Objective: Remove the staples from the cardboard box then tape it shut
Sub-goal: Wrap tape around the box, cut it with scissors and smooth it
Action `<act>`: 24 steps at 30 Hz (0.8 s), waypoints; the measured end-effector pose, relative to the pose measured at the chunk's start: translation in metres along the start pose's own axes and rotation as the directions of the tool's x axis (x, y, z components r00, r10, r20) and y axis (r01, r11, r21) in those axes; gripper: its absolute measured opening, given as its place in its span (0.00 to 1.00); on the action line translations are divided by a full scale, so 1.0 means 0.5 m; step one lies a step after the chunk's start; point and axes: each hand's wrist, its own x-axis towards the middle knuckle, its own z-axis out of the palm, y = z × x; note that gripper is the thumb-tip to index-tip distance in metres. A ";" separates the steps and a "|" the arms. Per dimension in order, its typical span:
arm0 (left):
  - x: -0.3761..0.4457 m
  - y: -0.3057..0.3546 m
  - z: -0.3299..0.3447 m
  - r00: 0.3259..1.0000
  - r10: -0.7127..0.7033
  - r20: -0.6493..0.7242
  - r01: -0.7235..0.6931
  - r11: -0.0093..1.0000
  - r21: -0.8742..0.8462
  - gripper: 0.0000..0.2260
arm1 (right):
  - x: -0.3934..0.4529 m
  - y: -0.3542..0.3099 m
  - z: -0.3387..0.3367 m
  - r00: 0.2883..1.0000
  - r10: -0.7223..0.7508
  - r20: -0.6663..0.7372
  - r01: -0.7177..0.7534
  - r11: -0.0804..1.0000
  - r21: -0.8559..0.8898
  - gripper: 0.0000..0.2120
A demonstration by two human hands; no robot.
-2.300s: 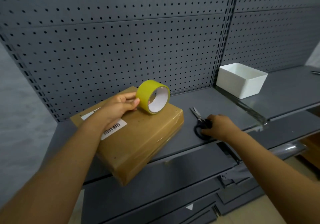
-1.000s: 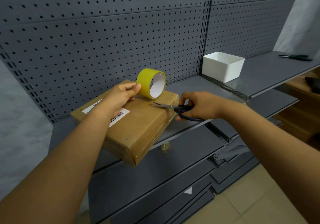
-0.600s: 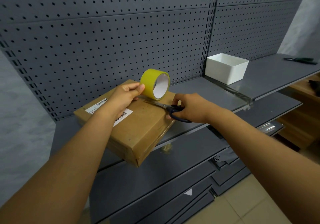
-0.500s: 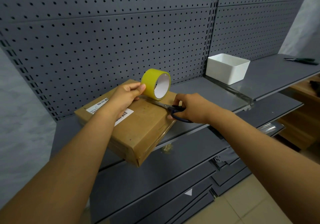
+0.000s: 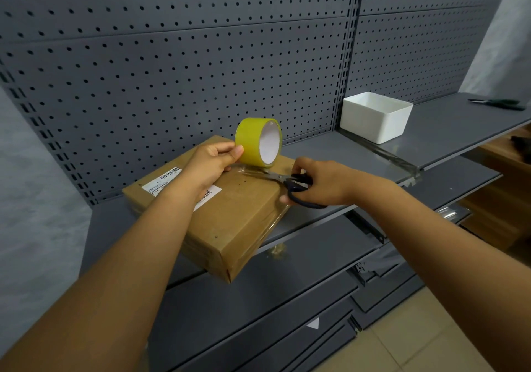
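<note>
left grip (image 5: 211,165) pinching, right grip (image 5: 319,183) curled

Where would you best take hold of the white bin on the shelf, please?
Take the white bin by its near rim, coming from above and in front: it stands upright and open-topped, the pegboard closes off its back, and its smooth flat walls probably offer less purchase.
</note>
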 end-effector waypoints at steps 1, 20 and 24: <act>0.001 0.000 0.000 1.000 -0.003 -0.003 0.003 1.000 0.003 0.10 | -0.002 0.003 -0.003 1.000 0.007 0.015 -0.007 1.000 0.019 0.26; 0.019 0.013 0.008 1.000 -0.003 0.013 0.003 1.000 0.009 0.11 | 0.063 0.168 0.037 0.968 0.249 -0.034 -0.251 0.956 -0.150 0.21; 0.019 0.014 0.012 0.999 0.004 0.037 -0.004 1.000 0.000 0.13 | 0.092 0.175 0.043 0.978 0.204 -0.042 -0.207 0.941 -0.266 0.17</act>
